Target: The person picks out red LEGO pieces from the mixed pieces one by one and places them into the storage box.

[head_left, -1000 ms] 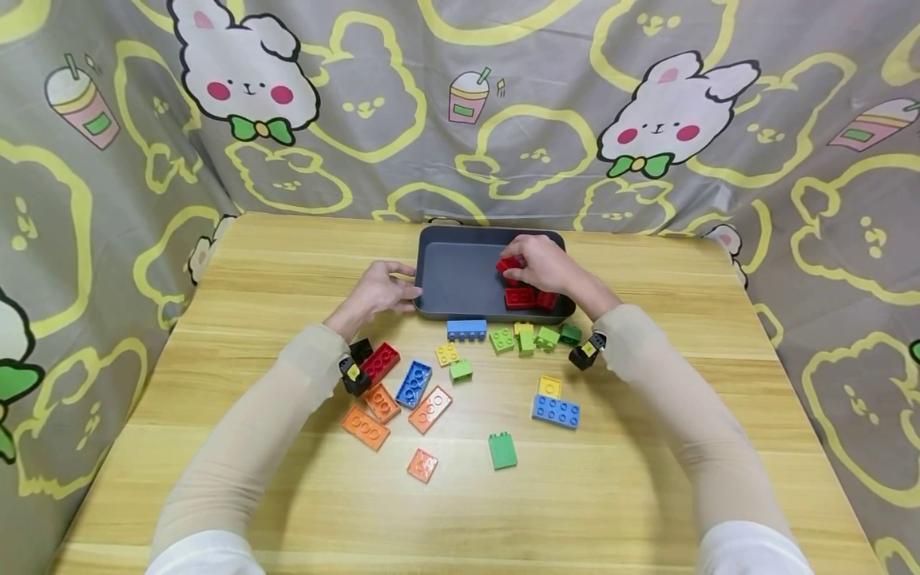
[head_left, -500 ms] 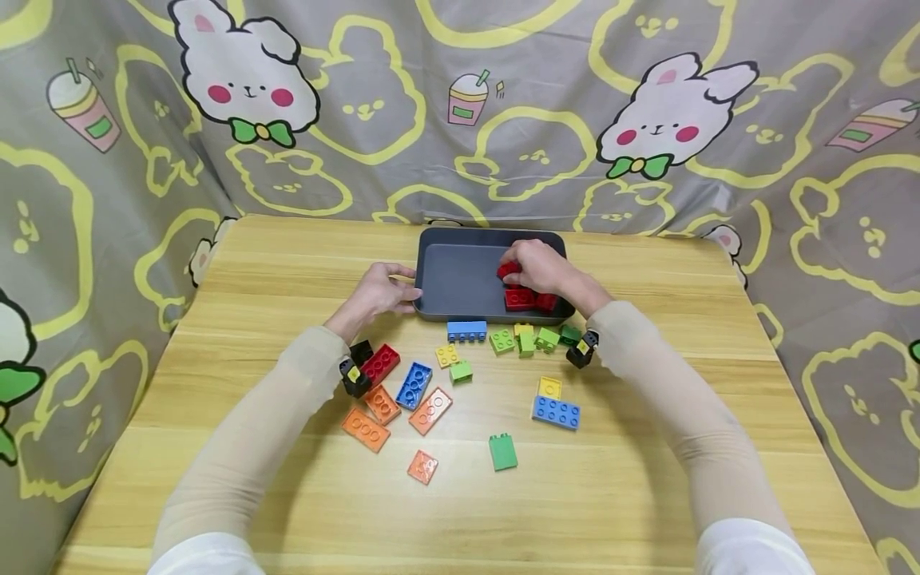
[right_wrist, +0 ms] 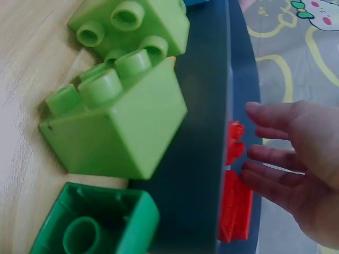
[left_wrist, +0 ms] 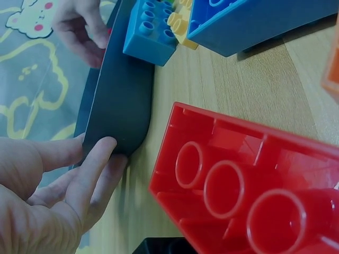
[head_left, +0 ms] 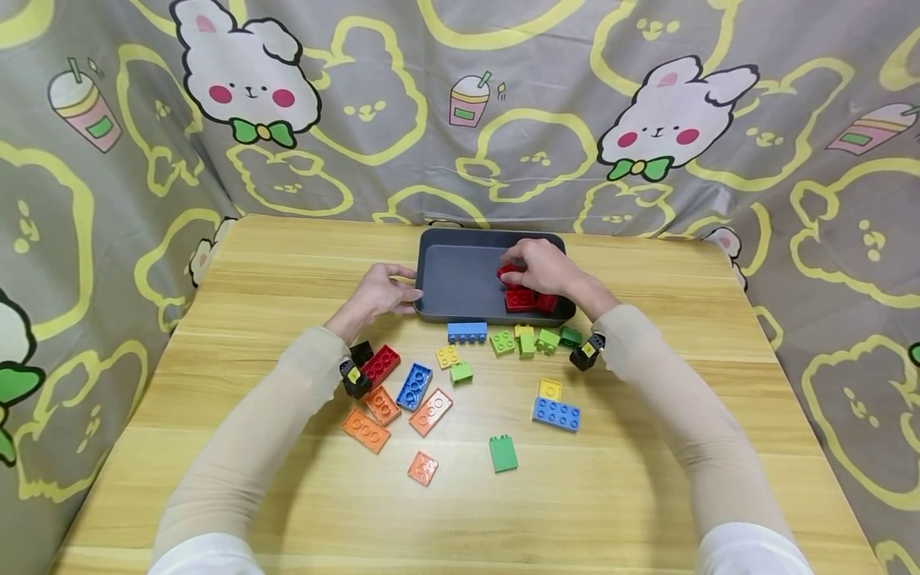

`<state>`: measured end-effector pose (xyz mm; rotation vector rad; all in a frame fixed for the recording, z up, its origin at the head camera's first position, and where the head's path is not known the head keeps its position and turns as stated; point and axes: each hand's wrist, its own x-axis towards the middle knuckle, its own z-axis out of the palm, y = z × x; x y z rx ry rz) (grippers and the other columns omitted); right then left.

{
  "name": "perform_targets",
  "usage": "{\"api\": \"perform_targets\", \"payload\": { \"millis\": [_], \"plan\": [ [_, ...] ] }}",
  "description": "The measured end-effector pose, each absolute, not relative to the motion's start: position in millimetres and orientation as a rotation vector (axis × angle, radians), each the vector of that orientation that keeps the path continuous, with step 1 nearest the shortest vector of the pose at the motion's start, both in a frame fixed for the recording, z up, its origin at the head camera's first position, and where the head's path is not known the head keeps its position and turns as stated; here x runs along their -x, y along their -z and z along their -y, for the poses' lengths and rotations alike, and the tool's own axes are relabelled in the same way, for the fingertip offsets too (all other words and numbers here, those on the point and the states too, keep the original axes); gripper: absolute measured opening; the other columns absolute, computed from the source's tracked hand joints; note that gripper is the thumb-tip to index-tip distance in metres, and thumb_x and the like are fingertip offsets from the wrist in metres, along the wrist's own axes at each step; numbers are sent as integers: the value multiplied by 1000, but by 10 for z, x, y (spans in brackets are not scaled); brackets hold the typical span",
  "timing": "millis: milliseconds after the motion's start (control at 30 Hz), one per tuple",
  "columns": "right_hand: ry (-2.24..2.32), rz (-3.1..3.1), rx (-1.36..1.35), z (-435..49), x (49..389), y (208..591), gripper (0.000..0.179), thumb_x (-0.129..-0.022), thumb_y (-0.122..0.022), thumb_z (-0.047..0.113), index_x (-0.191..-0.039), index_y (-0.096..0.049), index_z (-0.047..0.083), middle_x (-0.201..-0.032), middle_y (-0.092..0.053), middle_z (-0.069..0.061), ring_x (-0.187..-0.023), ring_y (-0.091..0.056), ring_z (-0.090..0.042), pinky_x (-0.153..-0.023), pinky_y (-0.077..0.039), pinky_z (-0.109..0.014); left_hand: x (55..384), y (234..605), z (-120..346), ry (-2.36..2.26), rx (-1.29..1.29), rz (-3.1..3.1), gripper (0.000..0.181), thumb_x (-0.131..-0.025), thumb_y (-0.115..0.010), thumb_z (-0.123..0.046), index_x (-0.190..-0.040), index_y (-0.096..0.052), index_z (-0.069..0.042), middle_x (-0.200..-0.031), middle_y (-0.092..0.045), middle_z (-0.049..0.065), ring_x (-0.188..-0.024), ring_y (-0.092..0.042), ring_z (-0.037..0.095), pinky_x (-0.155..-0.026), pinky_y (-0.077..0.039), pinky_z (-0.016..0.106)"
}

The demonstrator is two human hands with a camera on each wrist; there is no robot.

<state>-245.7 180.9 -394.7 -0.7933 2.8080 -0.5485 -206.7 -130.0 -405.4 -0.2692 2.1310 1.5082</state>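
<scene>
A dark grey tray (head_left: 460, 279) stands at the back of the wooden table. My left hand (head_left: 381, 289) holds its left end, digits on either side of the wall in the left wrist view. Inside the tray's right part lie several red building bricks (head_left: 520, 300). Over them is my right hand (head_left: 544, 265), its fingertips around the rearmost red brick (head_left: 509, 275), which they partly hide. In the right wrist view the fingers (right_wrist: 275, 159) are loosely spread, with a small gap to the bricks. A larger red brick (left_wrist: 249, 185) lies upside down by the left wrist.
Along the tray's front lie a blue brick (head_left: 467, 332) and several light green bricks (head_left: 502, 343). Orange bricks (head_left: 366, 430) and a dark blue brick (head_left: 414, 386) lie left of centre. A green brick (head_left: 503, 454) and a blue brick (head_left: 557, 414) lie nearer. A patterned cloth (head_left: 359, 120) hangs behind.
The rearmost red brick sits slightly lower in the tray, and my right fingers have loosened around it. My left hand stays at the tray's end.
</scene>
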Motion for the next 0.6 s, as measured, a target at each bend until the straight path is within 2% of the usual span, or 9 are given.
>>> {"api": "perform_targets", "payload": {
  "millis": [167,300,400,600],
  "plan": [
    [716,-2813,708,-1914,2443,3878,41,-99,-76,27,-132,-72,2,-134,-72,-20,-112,-68,-34,-98,-60,-49,2059,4042,1299,-1510,263,-2133,55,-101,-69,-2,-152,-50,-2,-141,-64,27,-118,-73,40,-95,-69,37],
    [870,-2831,582,-2024,2411,3804,42,-98,-76,26,-133,-71,2,-130,-73,-20,-104,-67,-32,-86,-57,-40,2051,4044,1298,-1514,262,-2135,55,-100,-69,-1,-152,-50,-1,-140,-64,27,-117,-73,39,-96,-69,38],
    [955,-2870,478,-2117,2362,3768,42,-98,-76,26,-134,-71,3,-125,-75,-19,-101,-67,-31,-75,-50,-32,2044,4049,1298,-1513,258,-2139,55,-101,-69,-2,-152,-50,-1,-141,-63,27,-118,-72,40,-96,-68,39],
    [1111,-2911,271,-2304,2206,3774,43,-99,-74,27,-137,-69,5,-131,-73,-19,-115,-70,-38,-76,-55,-29,2044,4045,1297,-1508,259,-2146,55,-101,-69,-2,-152,-50,-1,-141,-64,27,-115,-74,38,-97,-68,39]
  ]
}}
